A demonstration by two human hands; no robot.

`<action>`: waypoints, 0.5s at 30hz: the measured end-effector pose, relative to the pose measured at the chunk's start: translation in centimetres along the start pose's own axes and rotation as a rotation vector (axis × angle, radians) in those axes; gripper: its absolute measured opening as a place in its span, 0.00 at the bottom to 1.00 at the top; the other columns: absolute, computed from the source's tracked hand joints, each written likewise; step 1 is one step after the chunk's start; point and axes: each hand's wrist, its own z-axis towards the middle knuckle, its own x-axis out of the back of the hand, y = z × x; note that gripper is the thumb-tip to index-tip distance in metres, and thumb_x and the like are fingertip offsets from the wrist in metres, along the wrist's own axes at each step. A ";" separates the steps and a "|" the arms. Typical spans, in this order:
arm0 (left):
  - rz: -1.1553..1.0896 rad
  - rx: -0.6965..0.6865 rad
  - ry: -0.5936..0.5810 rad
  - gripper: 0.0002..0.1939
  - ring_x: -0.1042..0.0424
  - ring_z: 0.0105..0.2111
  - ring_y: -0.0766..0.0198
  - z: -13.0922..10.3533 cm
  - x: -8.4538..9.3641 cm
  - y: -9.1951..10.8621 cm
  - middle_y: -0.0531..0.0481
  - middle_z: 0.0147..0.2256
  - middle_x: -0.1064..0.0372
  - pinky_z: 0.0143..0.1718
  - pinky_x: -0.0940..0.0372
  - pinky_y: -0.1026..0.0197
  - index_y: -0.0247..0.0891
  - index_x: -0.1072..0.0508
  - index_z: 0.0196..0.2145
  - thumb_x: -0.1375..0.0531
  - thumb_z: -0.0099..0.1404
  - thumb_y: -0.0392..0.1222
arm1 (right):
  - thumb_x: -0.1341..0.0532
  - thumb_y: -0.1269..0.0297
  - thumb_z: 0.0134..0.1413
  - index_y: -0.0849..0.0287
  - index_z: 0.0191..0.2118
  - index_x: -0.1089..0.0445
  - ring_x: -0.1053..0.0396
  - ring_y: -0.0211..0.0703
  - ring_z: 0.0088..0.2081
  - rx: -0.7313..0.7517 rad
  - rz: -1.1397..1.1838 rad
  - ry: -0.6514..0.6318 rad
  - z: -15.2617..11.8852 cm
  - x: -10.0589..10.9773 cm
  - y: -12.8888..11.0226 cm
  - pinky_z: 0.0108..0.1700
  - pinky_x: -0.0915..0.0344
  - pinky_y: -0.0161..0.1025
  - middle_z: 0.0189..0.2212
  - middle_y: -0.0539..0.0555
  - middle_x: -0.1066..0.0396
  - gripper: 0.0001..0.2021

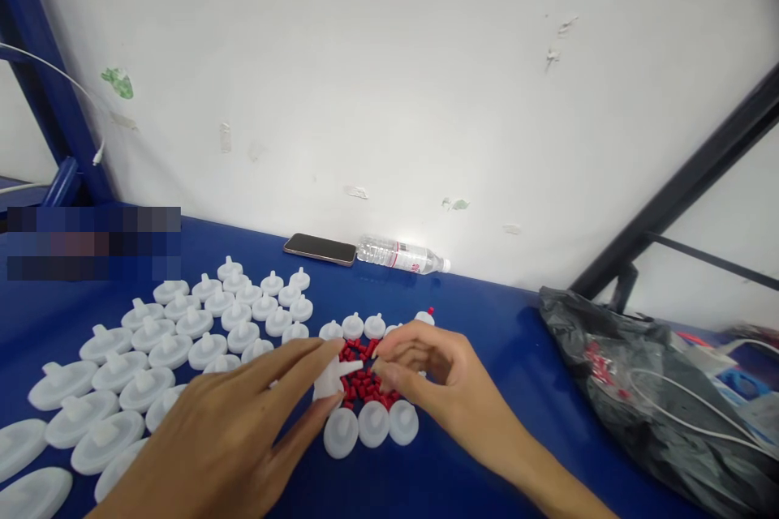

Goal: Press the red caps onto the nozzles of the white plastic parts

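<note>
My left hand (243, 413) grips a white nozzle piece (332, 379) between thumb and fingers, its narrow tip pointing right. Facing that tip, my right hand (432, 365) is closed in a pinch; whatever lies between its fingertips is too small to make out. Small red caps (365, 383) lie in a pile below and between the hands. Three white discs (373, 424) with nozzles sit in front of the pile, and more stand behind it. Many similar white discs (152, 332) spread over the left side of the blue table (487, 316).
A dark phone (320, 248) and a clear water bottle (402, 255) lie along the wall. At the right is a black plastic bag (608, 373) with red pieces and a white cable. Blue and black frame bars rise at both sides.
</note>
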 end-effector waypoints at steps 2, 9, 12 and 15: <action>0.083 -0.040 0.053 0.18 0.06 0.40 0.55 0.3 0.4 -0.7 0.51 0.53 0.07 0.33 0.16 0.58 0.46 0.23 0.66 0.51 0.96 0.50 | 0.26 0.63 0.80 0.52 0.51 0.11 0.12 0.51 0.45 0.209 -0.378 0.082 -0.1 0.2 0.4 0.54 0.16 0.48 0.44 0.54 0.08 0.04; 0.001 0.050 0.003 0.20 0.06 0.47 0.57 0.1 0.9 -1.7 0.54 0.57 0.08 0.39 0.16 0.62 0.50 0.21 0.69 0.47 0.95 0.55 | 0.32 0.70 0.87 0.53 0.55 0.10 0.14 0.57 0.58 0.481 -0.917 -0.020 0.0 0.7 1.6 0.62 0.19 0.53 0.52 0.57 0.08 0.10; 0.013 0.046 0.020 0.20 0.06 0.41 0.57 0.2 0.9 -1.8 0.54 0.56 0.08 0.38 0.15 0.59 0.50 0.19 0.67 0.47 0.94 0.55 | 0.33 0.68 0.89 0.51 0.56 0.10 0.15 0.57 0.57 0.435 -0.921 -0.032 0.1 1.3 1.5 0.66 0.23 0.57 0.48 0.54 0.07 0.11; 0.037 0.026 0.033 0.20 0.06 0.40 0.55 0.4 1.1 -1.8 0.53 0.56 0.07 0.34 0.15 0.55 0.48 0.19 0.67 0.48 0.95 0.54 | 0.33 0.68 0.90 0.51 0.56 0.10 0.15 0.57 0.57 0.400 -0.944 -0.061 0.4 1.8 1.5 0.69 0.25 0.59 0.48 0.53 0.07 0.11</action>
